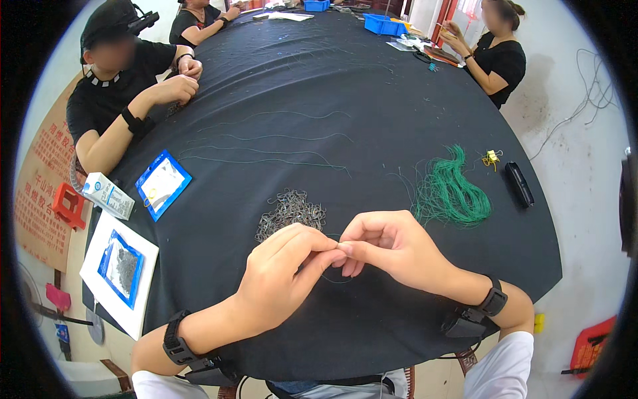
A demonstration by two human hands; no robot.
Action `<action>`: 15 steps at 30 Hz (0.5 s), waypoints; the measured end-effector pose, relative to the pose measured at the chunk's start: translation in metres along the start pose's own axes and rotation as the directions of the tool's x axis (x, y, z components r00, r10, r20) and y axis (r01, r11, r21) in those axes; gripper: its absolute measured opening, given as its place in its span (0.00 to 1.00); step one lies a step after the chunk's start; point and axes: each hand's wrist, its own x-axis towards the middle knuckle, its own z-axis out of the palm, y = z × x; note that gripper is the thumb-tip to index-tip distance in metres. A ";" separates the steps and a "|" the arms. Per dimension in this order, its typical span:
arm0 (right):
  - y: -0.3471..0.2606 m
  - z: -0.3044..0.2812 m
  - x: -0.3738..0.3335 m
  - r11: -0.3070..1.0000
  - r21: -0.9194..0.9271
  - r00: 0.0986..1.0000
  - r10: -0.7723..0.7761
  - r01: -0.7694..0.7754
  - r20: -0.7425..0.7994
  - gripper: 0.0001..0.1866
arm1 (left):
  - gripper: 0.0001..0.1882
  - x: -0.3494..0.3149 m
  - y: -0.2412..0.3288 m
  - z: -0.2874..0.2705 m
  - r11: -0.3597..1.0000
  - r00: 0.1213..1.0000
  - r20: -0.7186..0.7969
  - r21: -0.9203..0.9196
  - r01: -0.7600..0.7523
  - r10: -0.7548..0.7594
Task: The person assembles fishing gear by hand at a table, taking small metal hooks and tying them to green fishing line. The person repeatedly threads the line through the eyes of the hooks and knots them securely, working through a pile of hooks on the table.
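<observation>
While green thread sprawls nearby, one hand hides some hooks.

One left hand, one right hand and one hook pile are near. Two blue packets and one carton sit at left, one green thread bundle at right, and two blue bins far away.

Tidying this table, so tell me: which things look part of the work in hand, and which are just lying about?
Likely in use:
Small metal hooks, piled beyond the left hand
Green thread bundle
Loose strands

Seemingly just lying about:
Drink carton
Black case
Small yellow object
</observation>
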 end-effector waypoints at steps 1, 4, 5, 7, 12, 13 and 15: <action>0.001 -0.001 0.002 0.999 0.028 1.000 0.018 -0.018 0.011 0.08 | 0.05 0.001 -0.001 0.000 1.000 1.000 0.008 -0.005 -0.007 0.007; 0.004 -0.003 0.004 0.998 0.046 0.999 0.045 -0.046 0.023 0.09 | 0.04 0.000 -0.001 -0.001 1.000 0.999 0.028 0.002 0.030 -0.030; 0.004 -0.003 0.004 0.998 0.055 0.999 0.041 -0.042 0.022 0.09 | 0.04 0.000 -0.001 -0.001 1.000 1.000 0.027 0.006 0.016 -0.016; 0.005 -0.002 0.005 0.997 0.072 0.999 0.034 -0.035 0.020 0.10 | 0.04 0.001 -0.003 -0.001 1.000 1.000 0.023 0.014 -0.011 0.011; 0.006 0.002 0.005 0.989 0.131 0.998 0.066 -0.064 -0.014 0.10 | 0.04 -0.002 -0.006 0.000 0.987 0.995 0.030 0.129 -0.097 0.094; 0.006 0.003 0.004 0.989 0.133 0.997 0.070 -0.066 -0.028 0.10 | 0.04 -0.002 -0.007 0.001 0.984 0.995 0.032 0.146 -0.101 0.097; 0.004 0.006 0.003 0.995 0.064 0.996 0.080 -0.077 -0.046 0.09 | 0.04 -0.002 -0.007 0.001 0.987 0.996 0.051 0.139 -0.079 0.073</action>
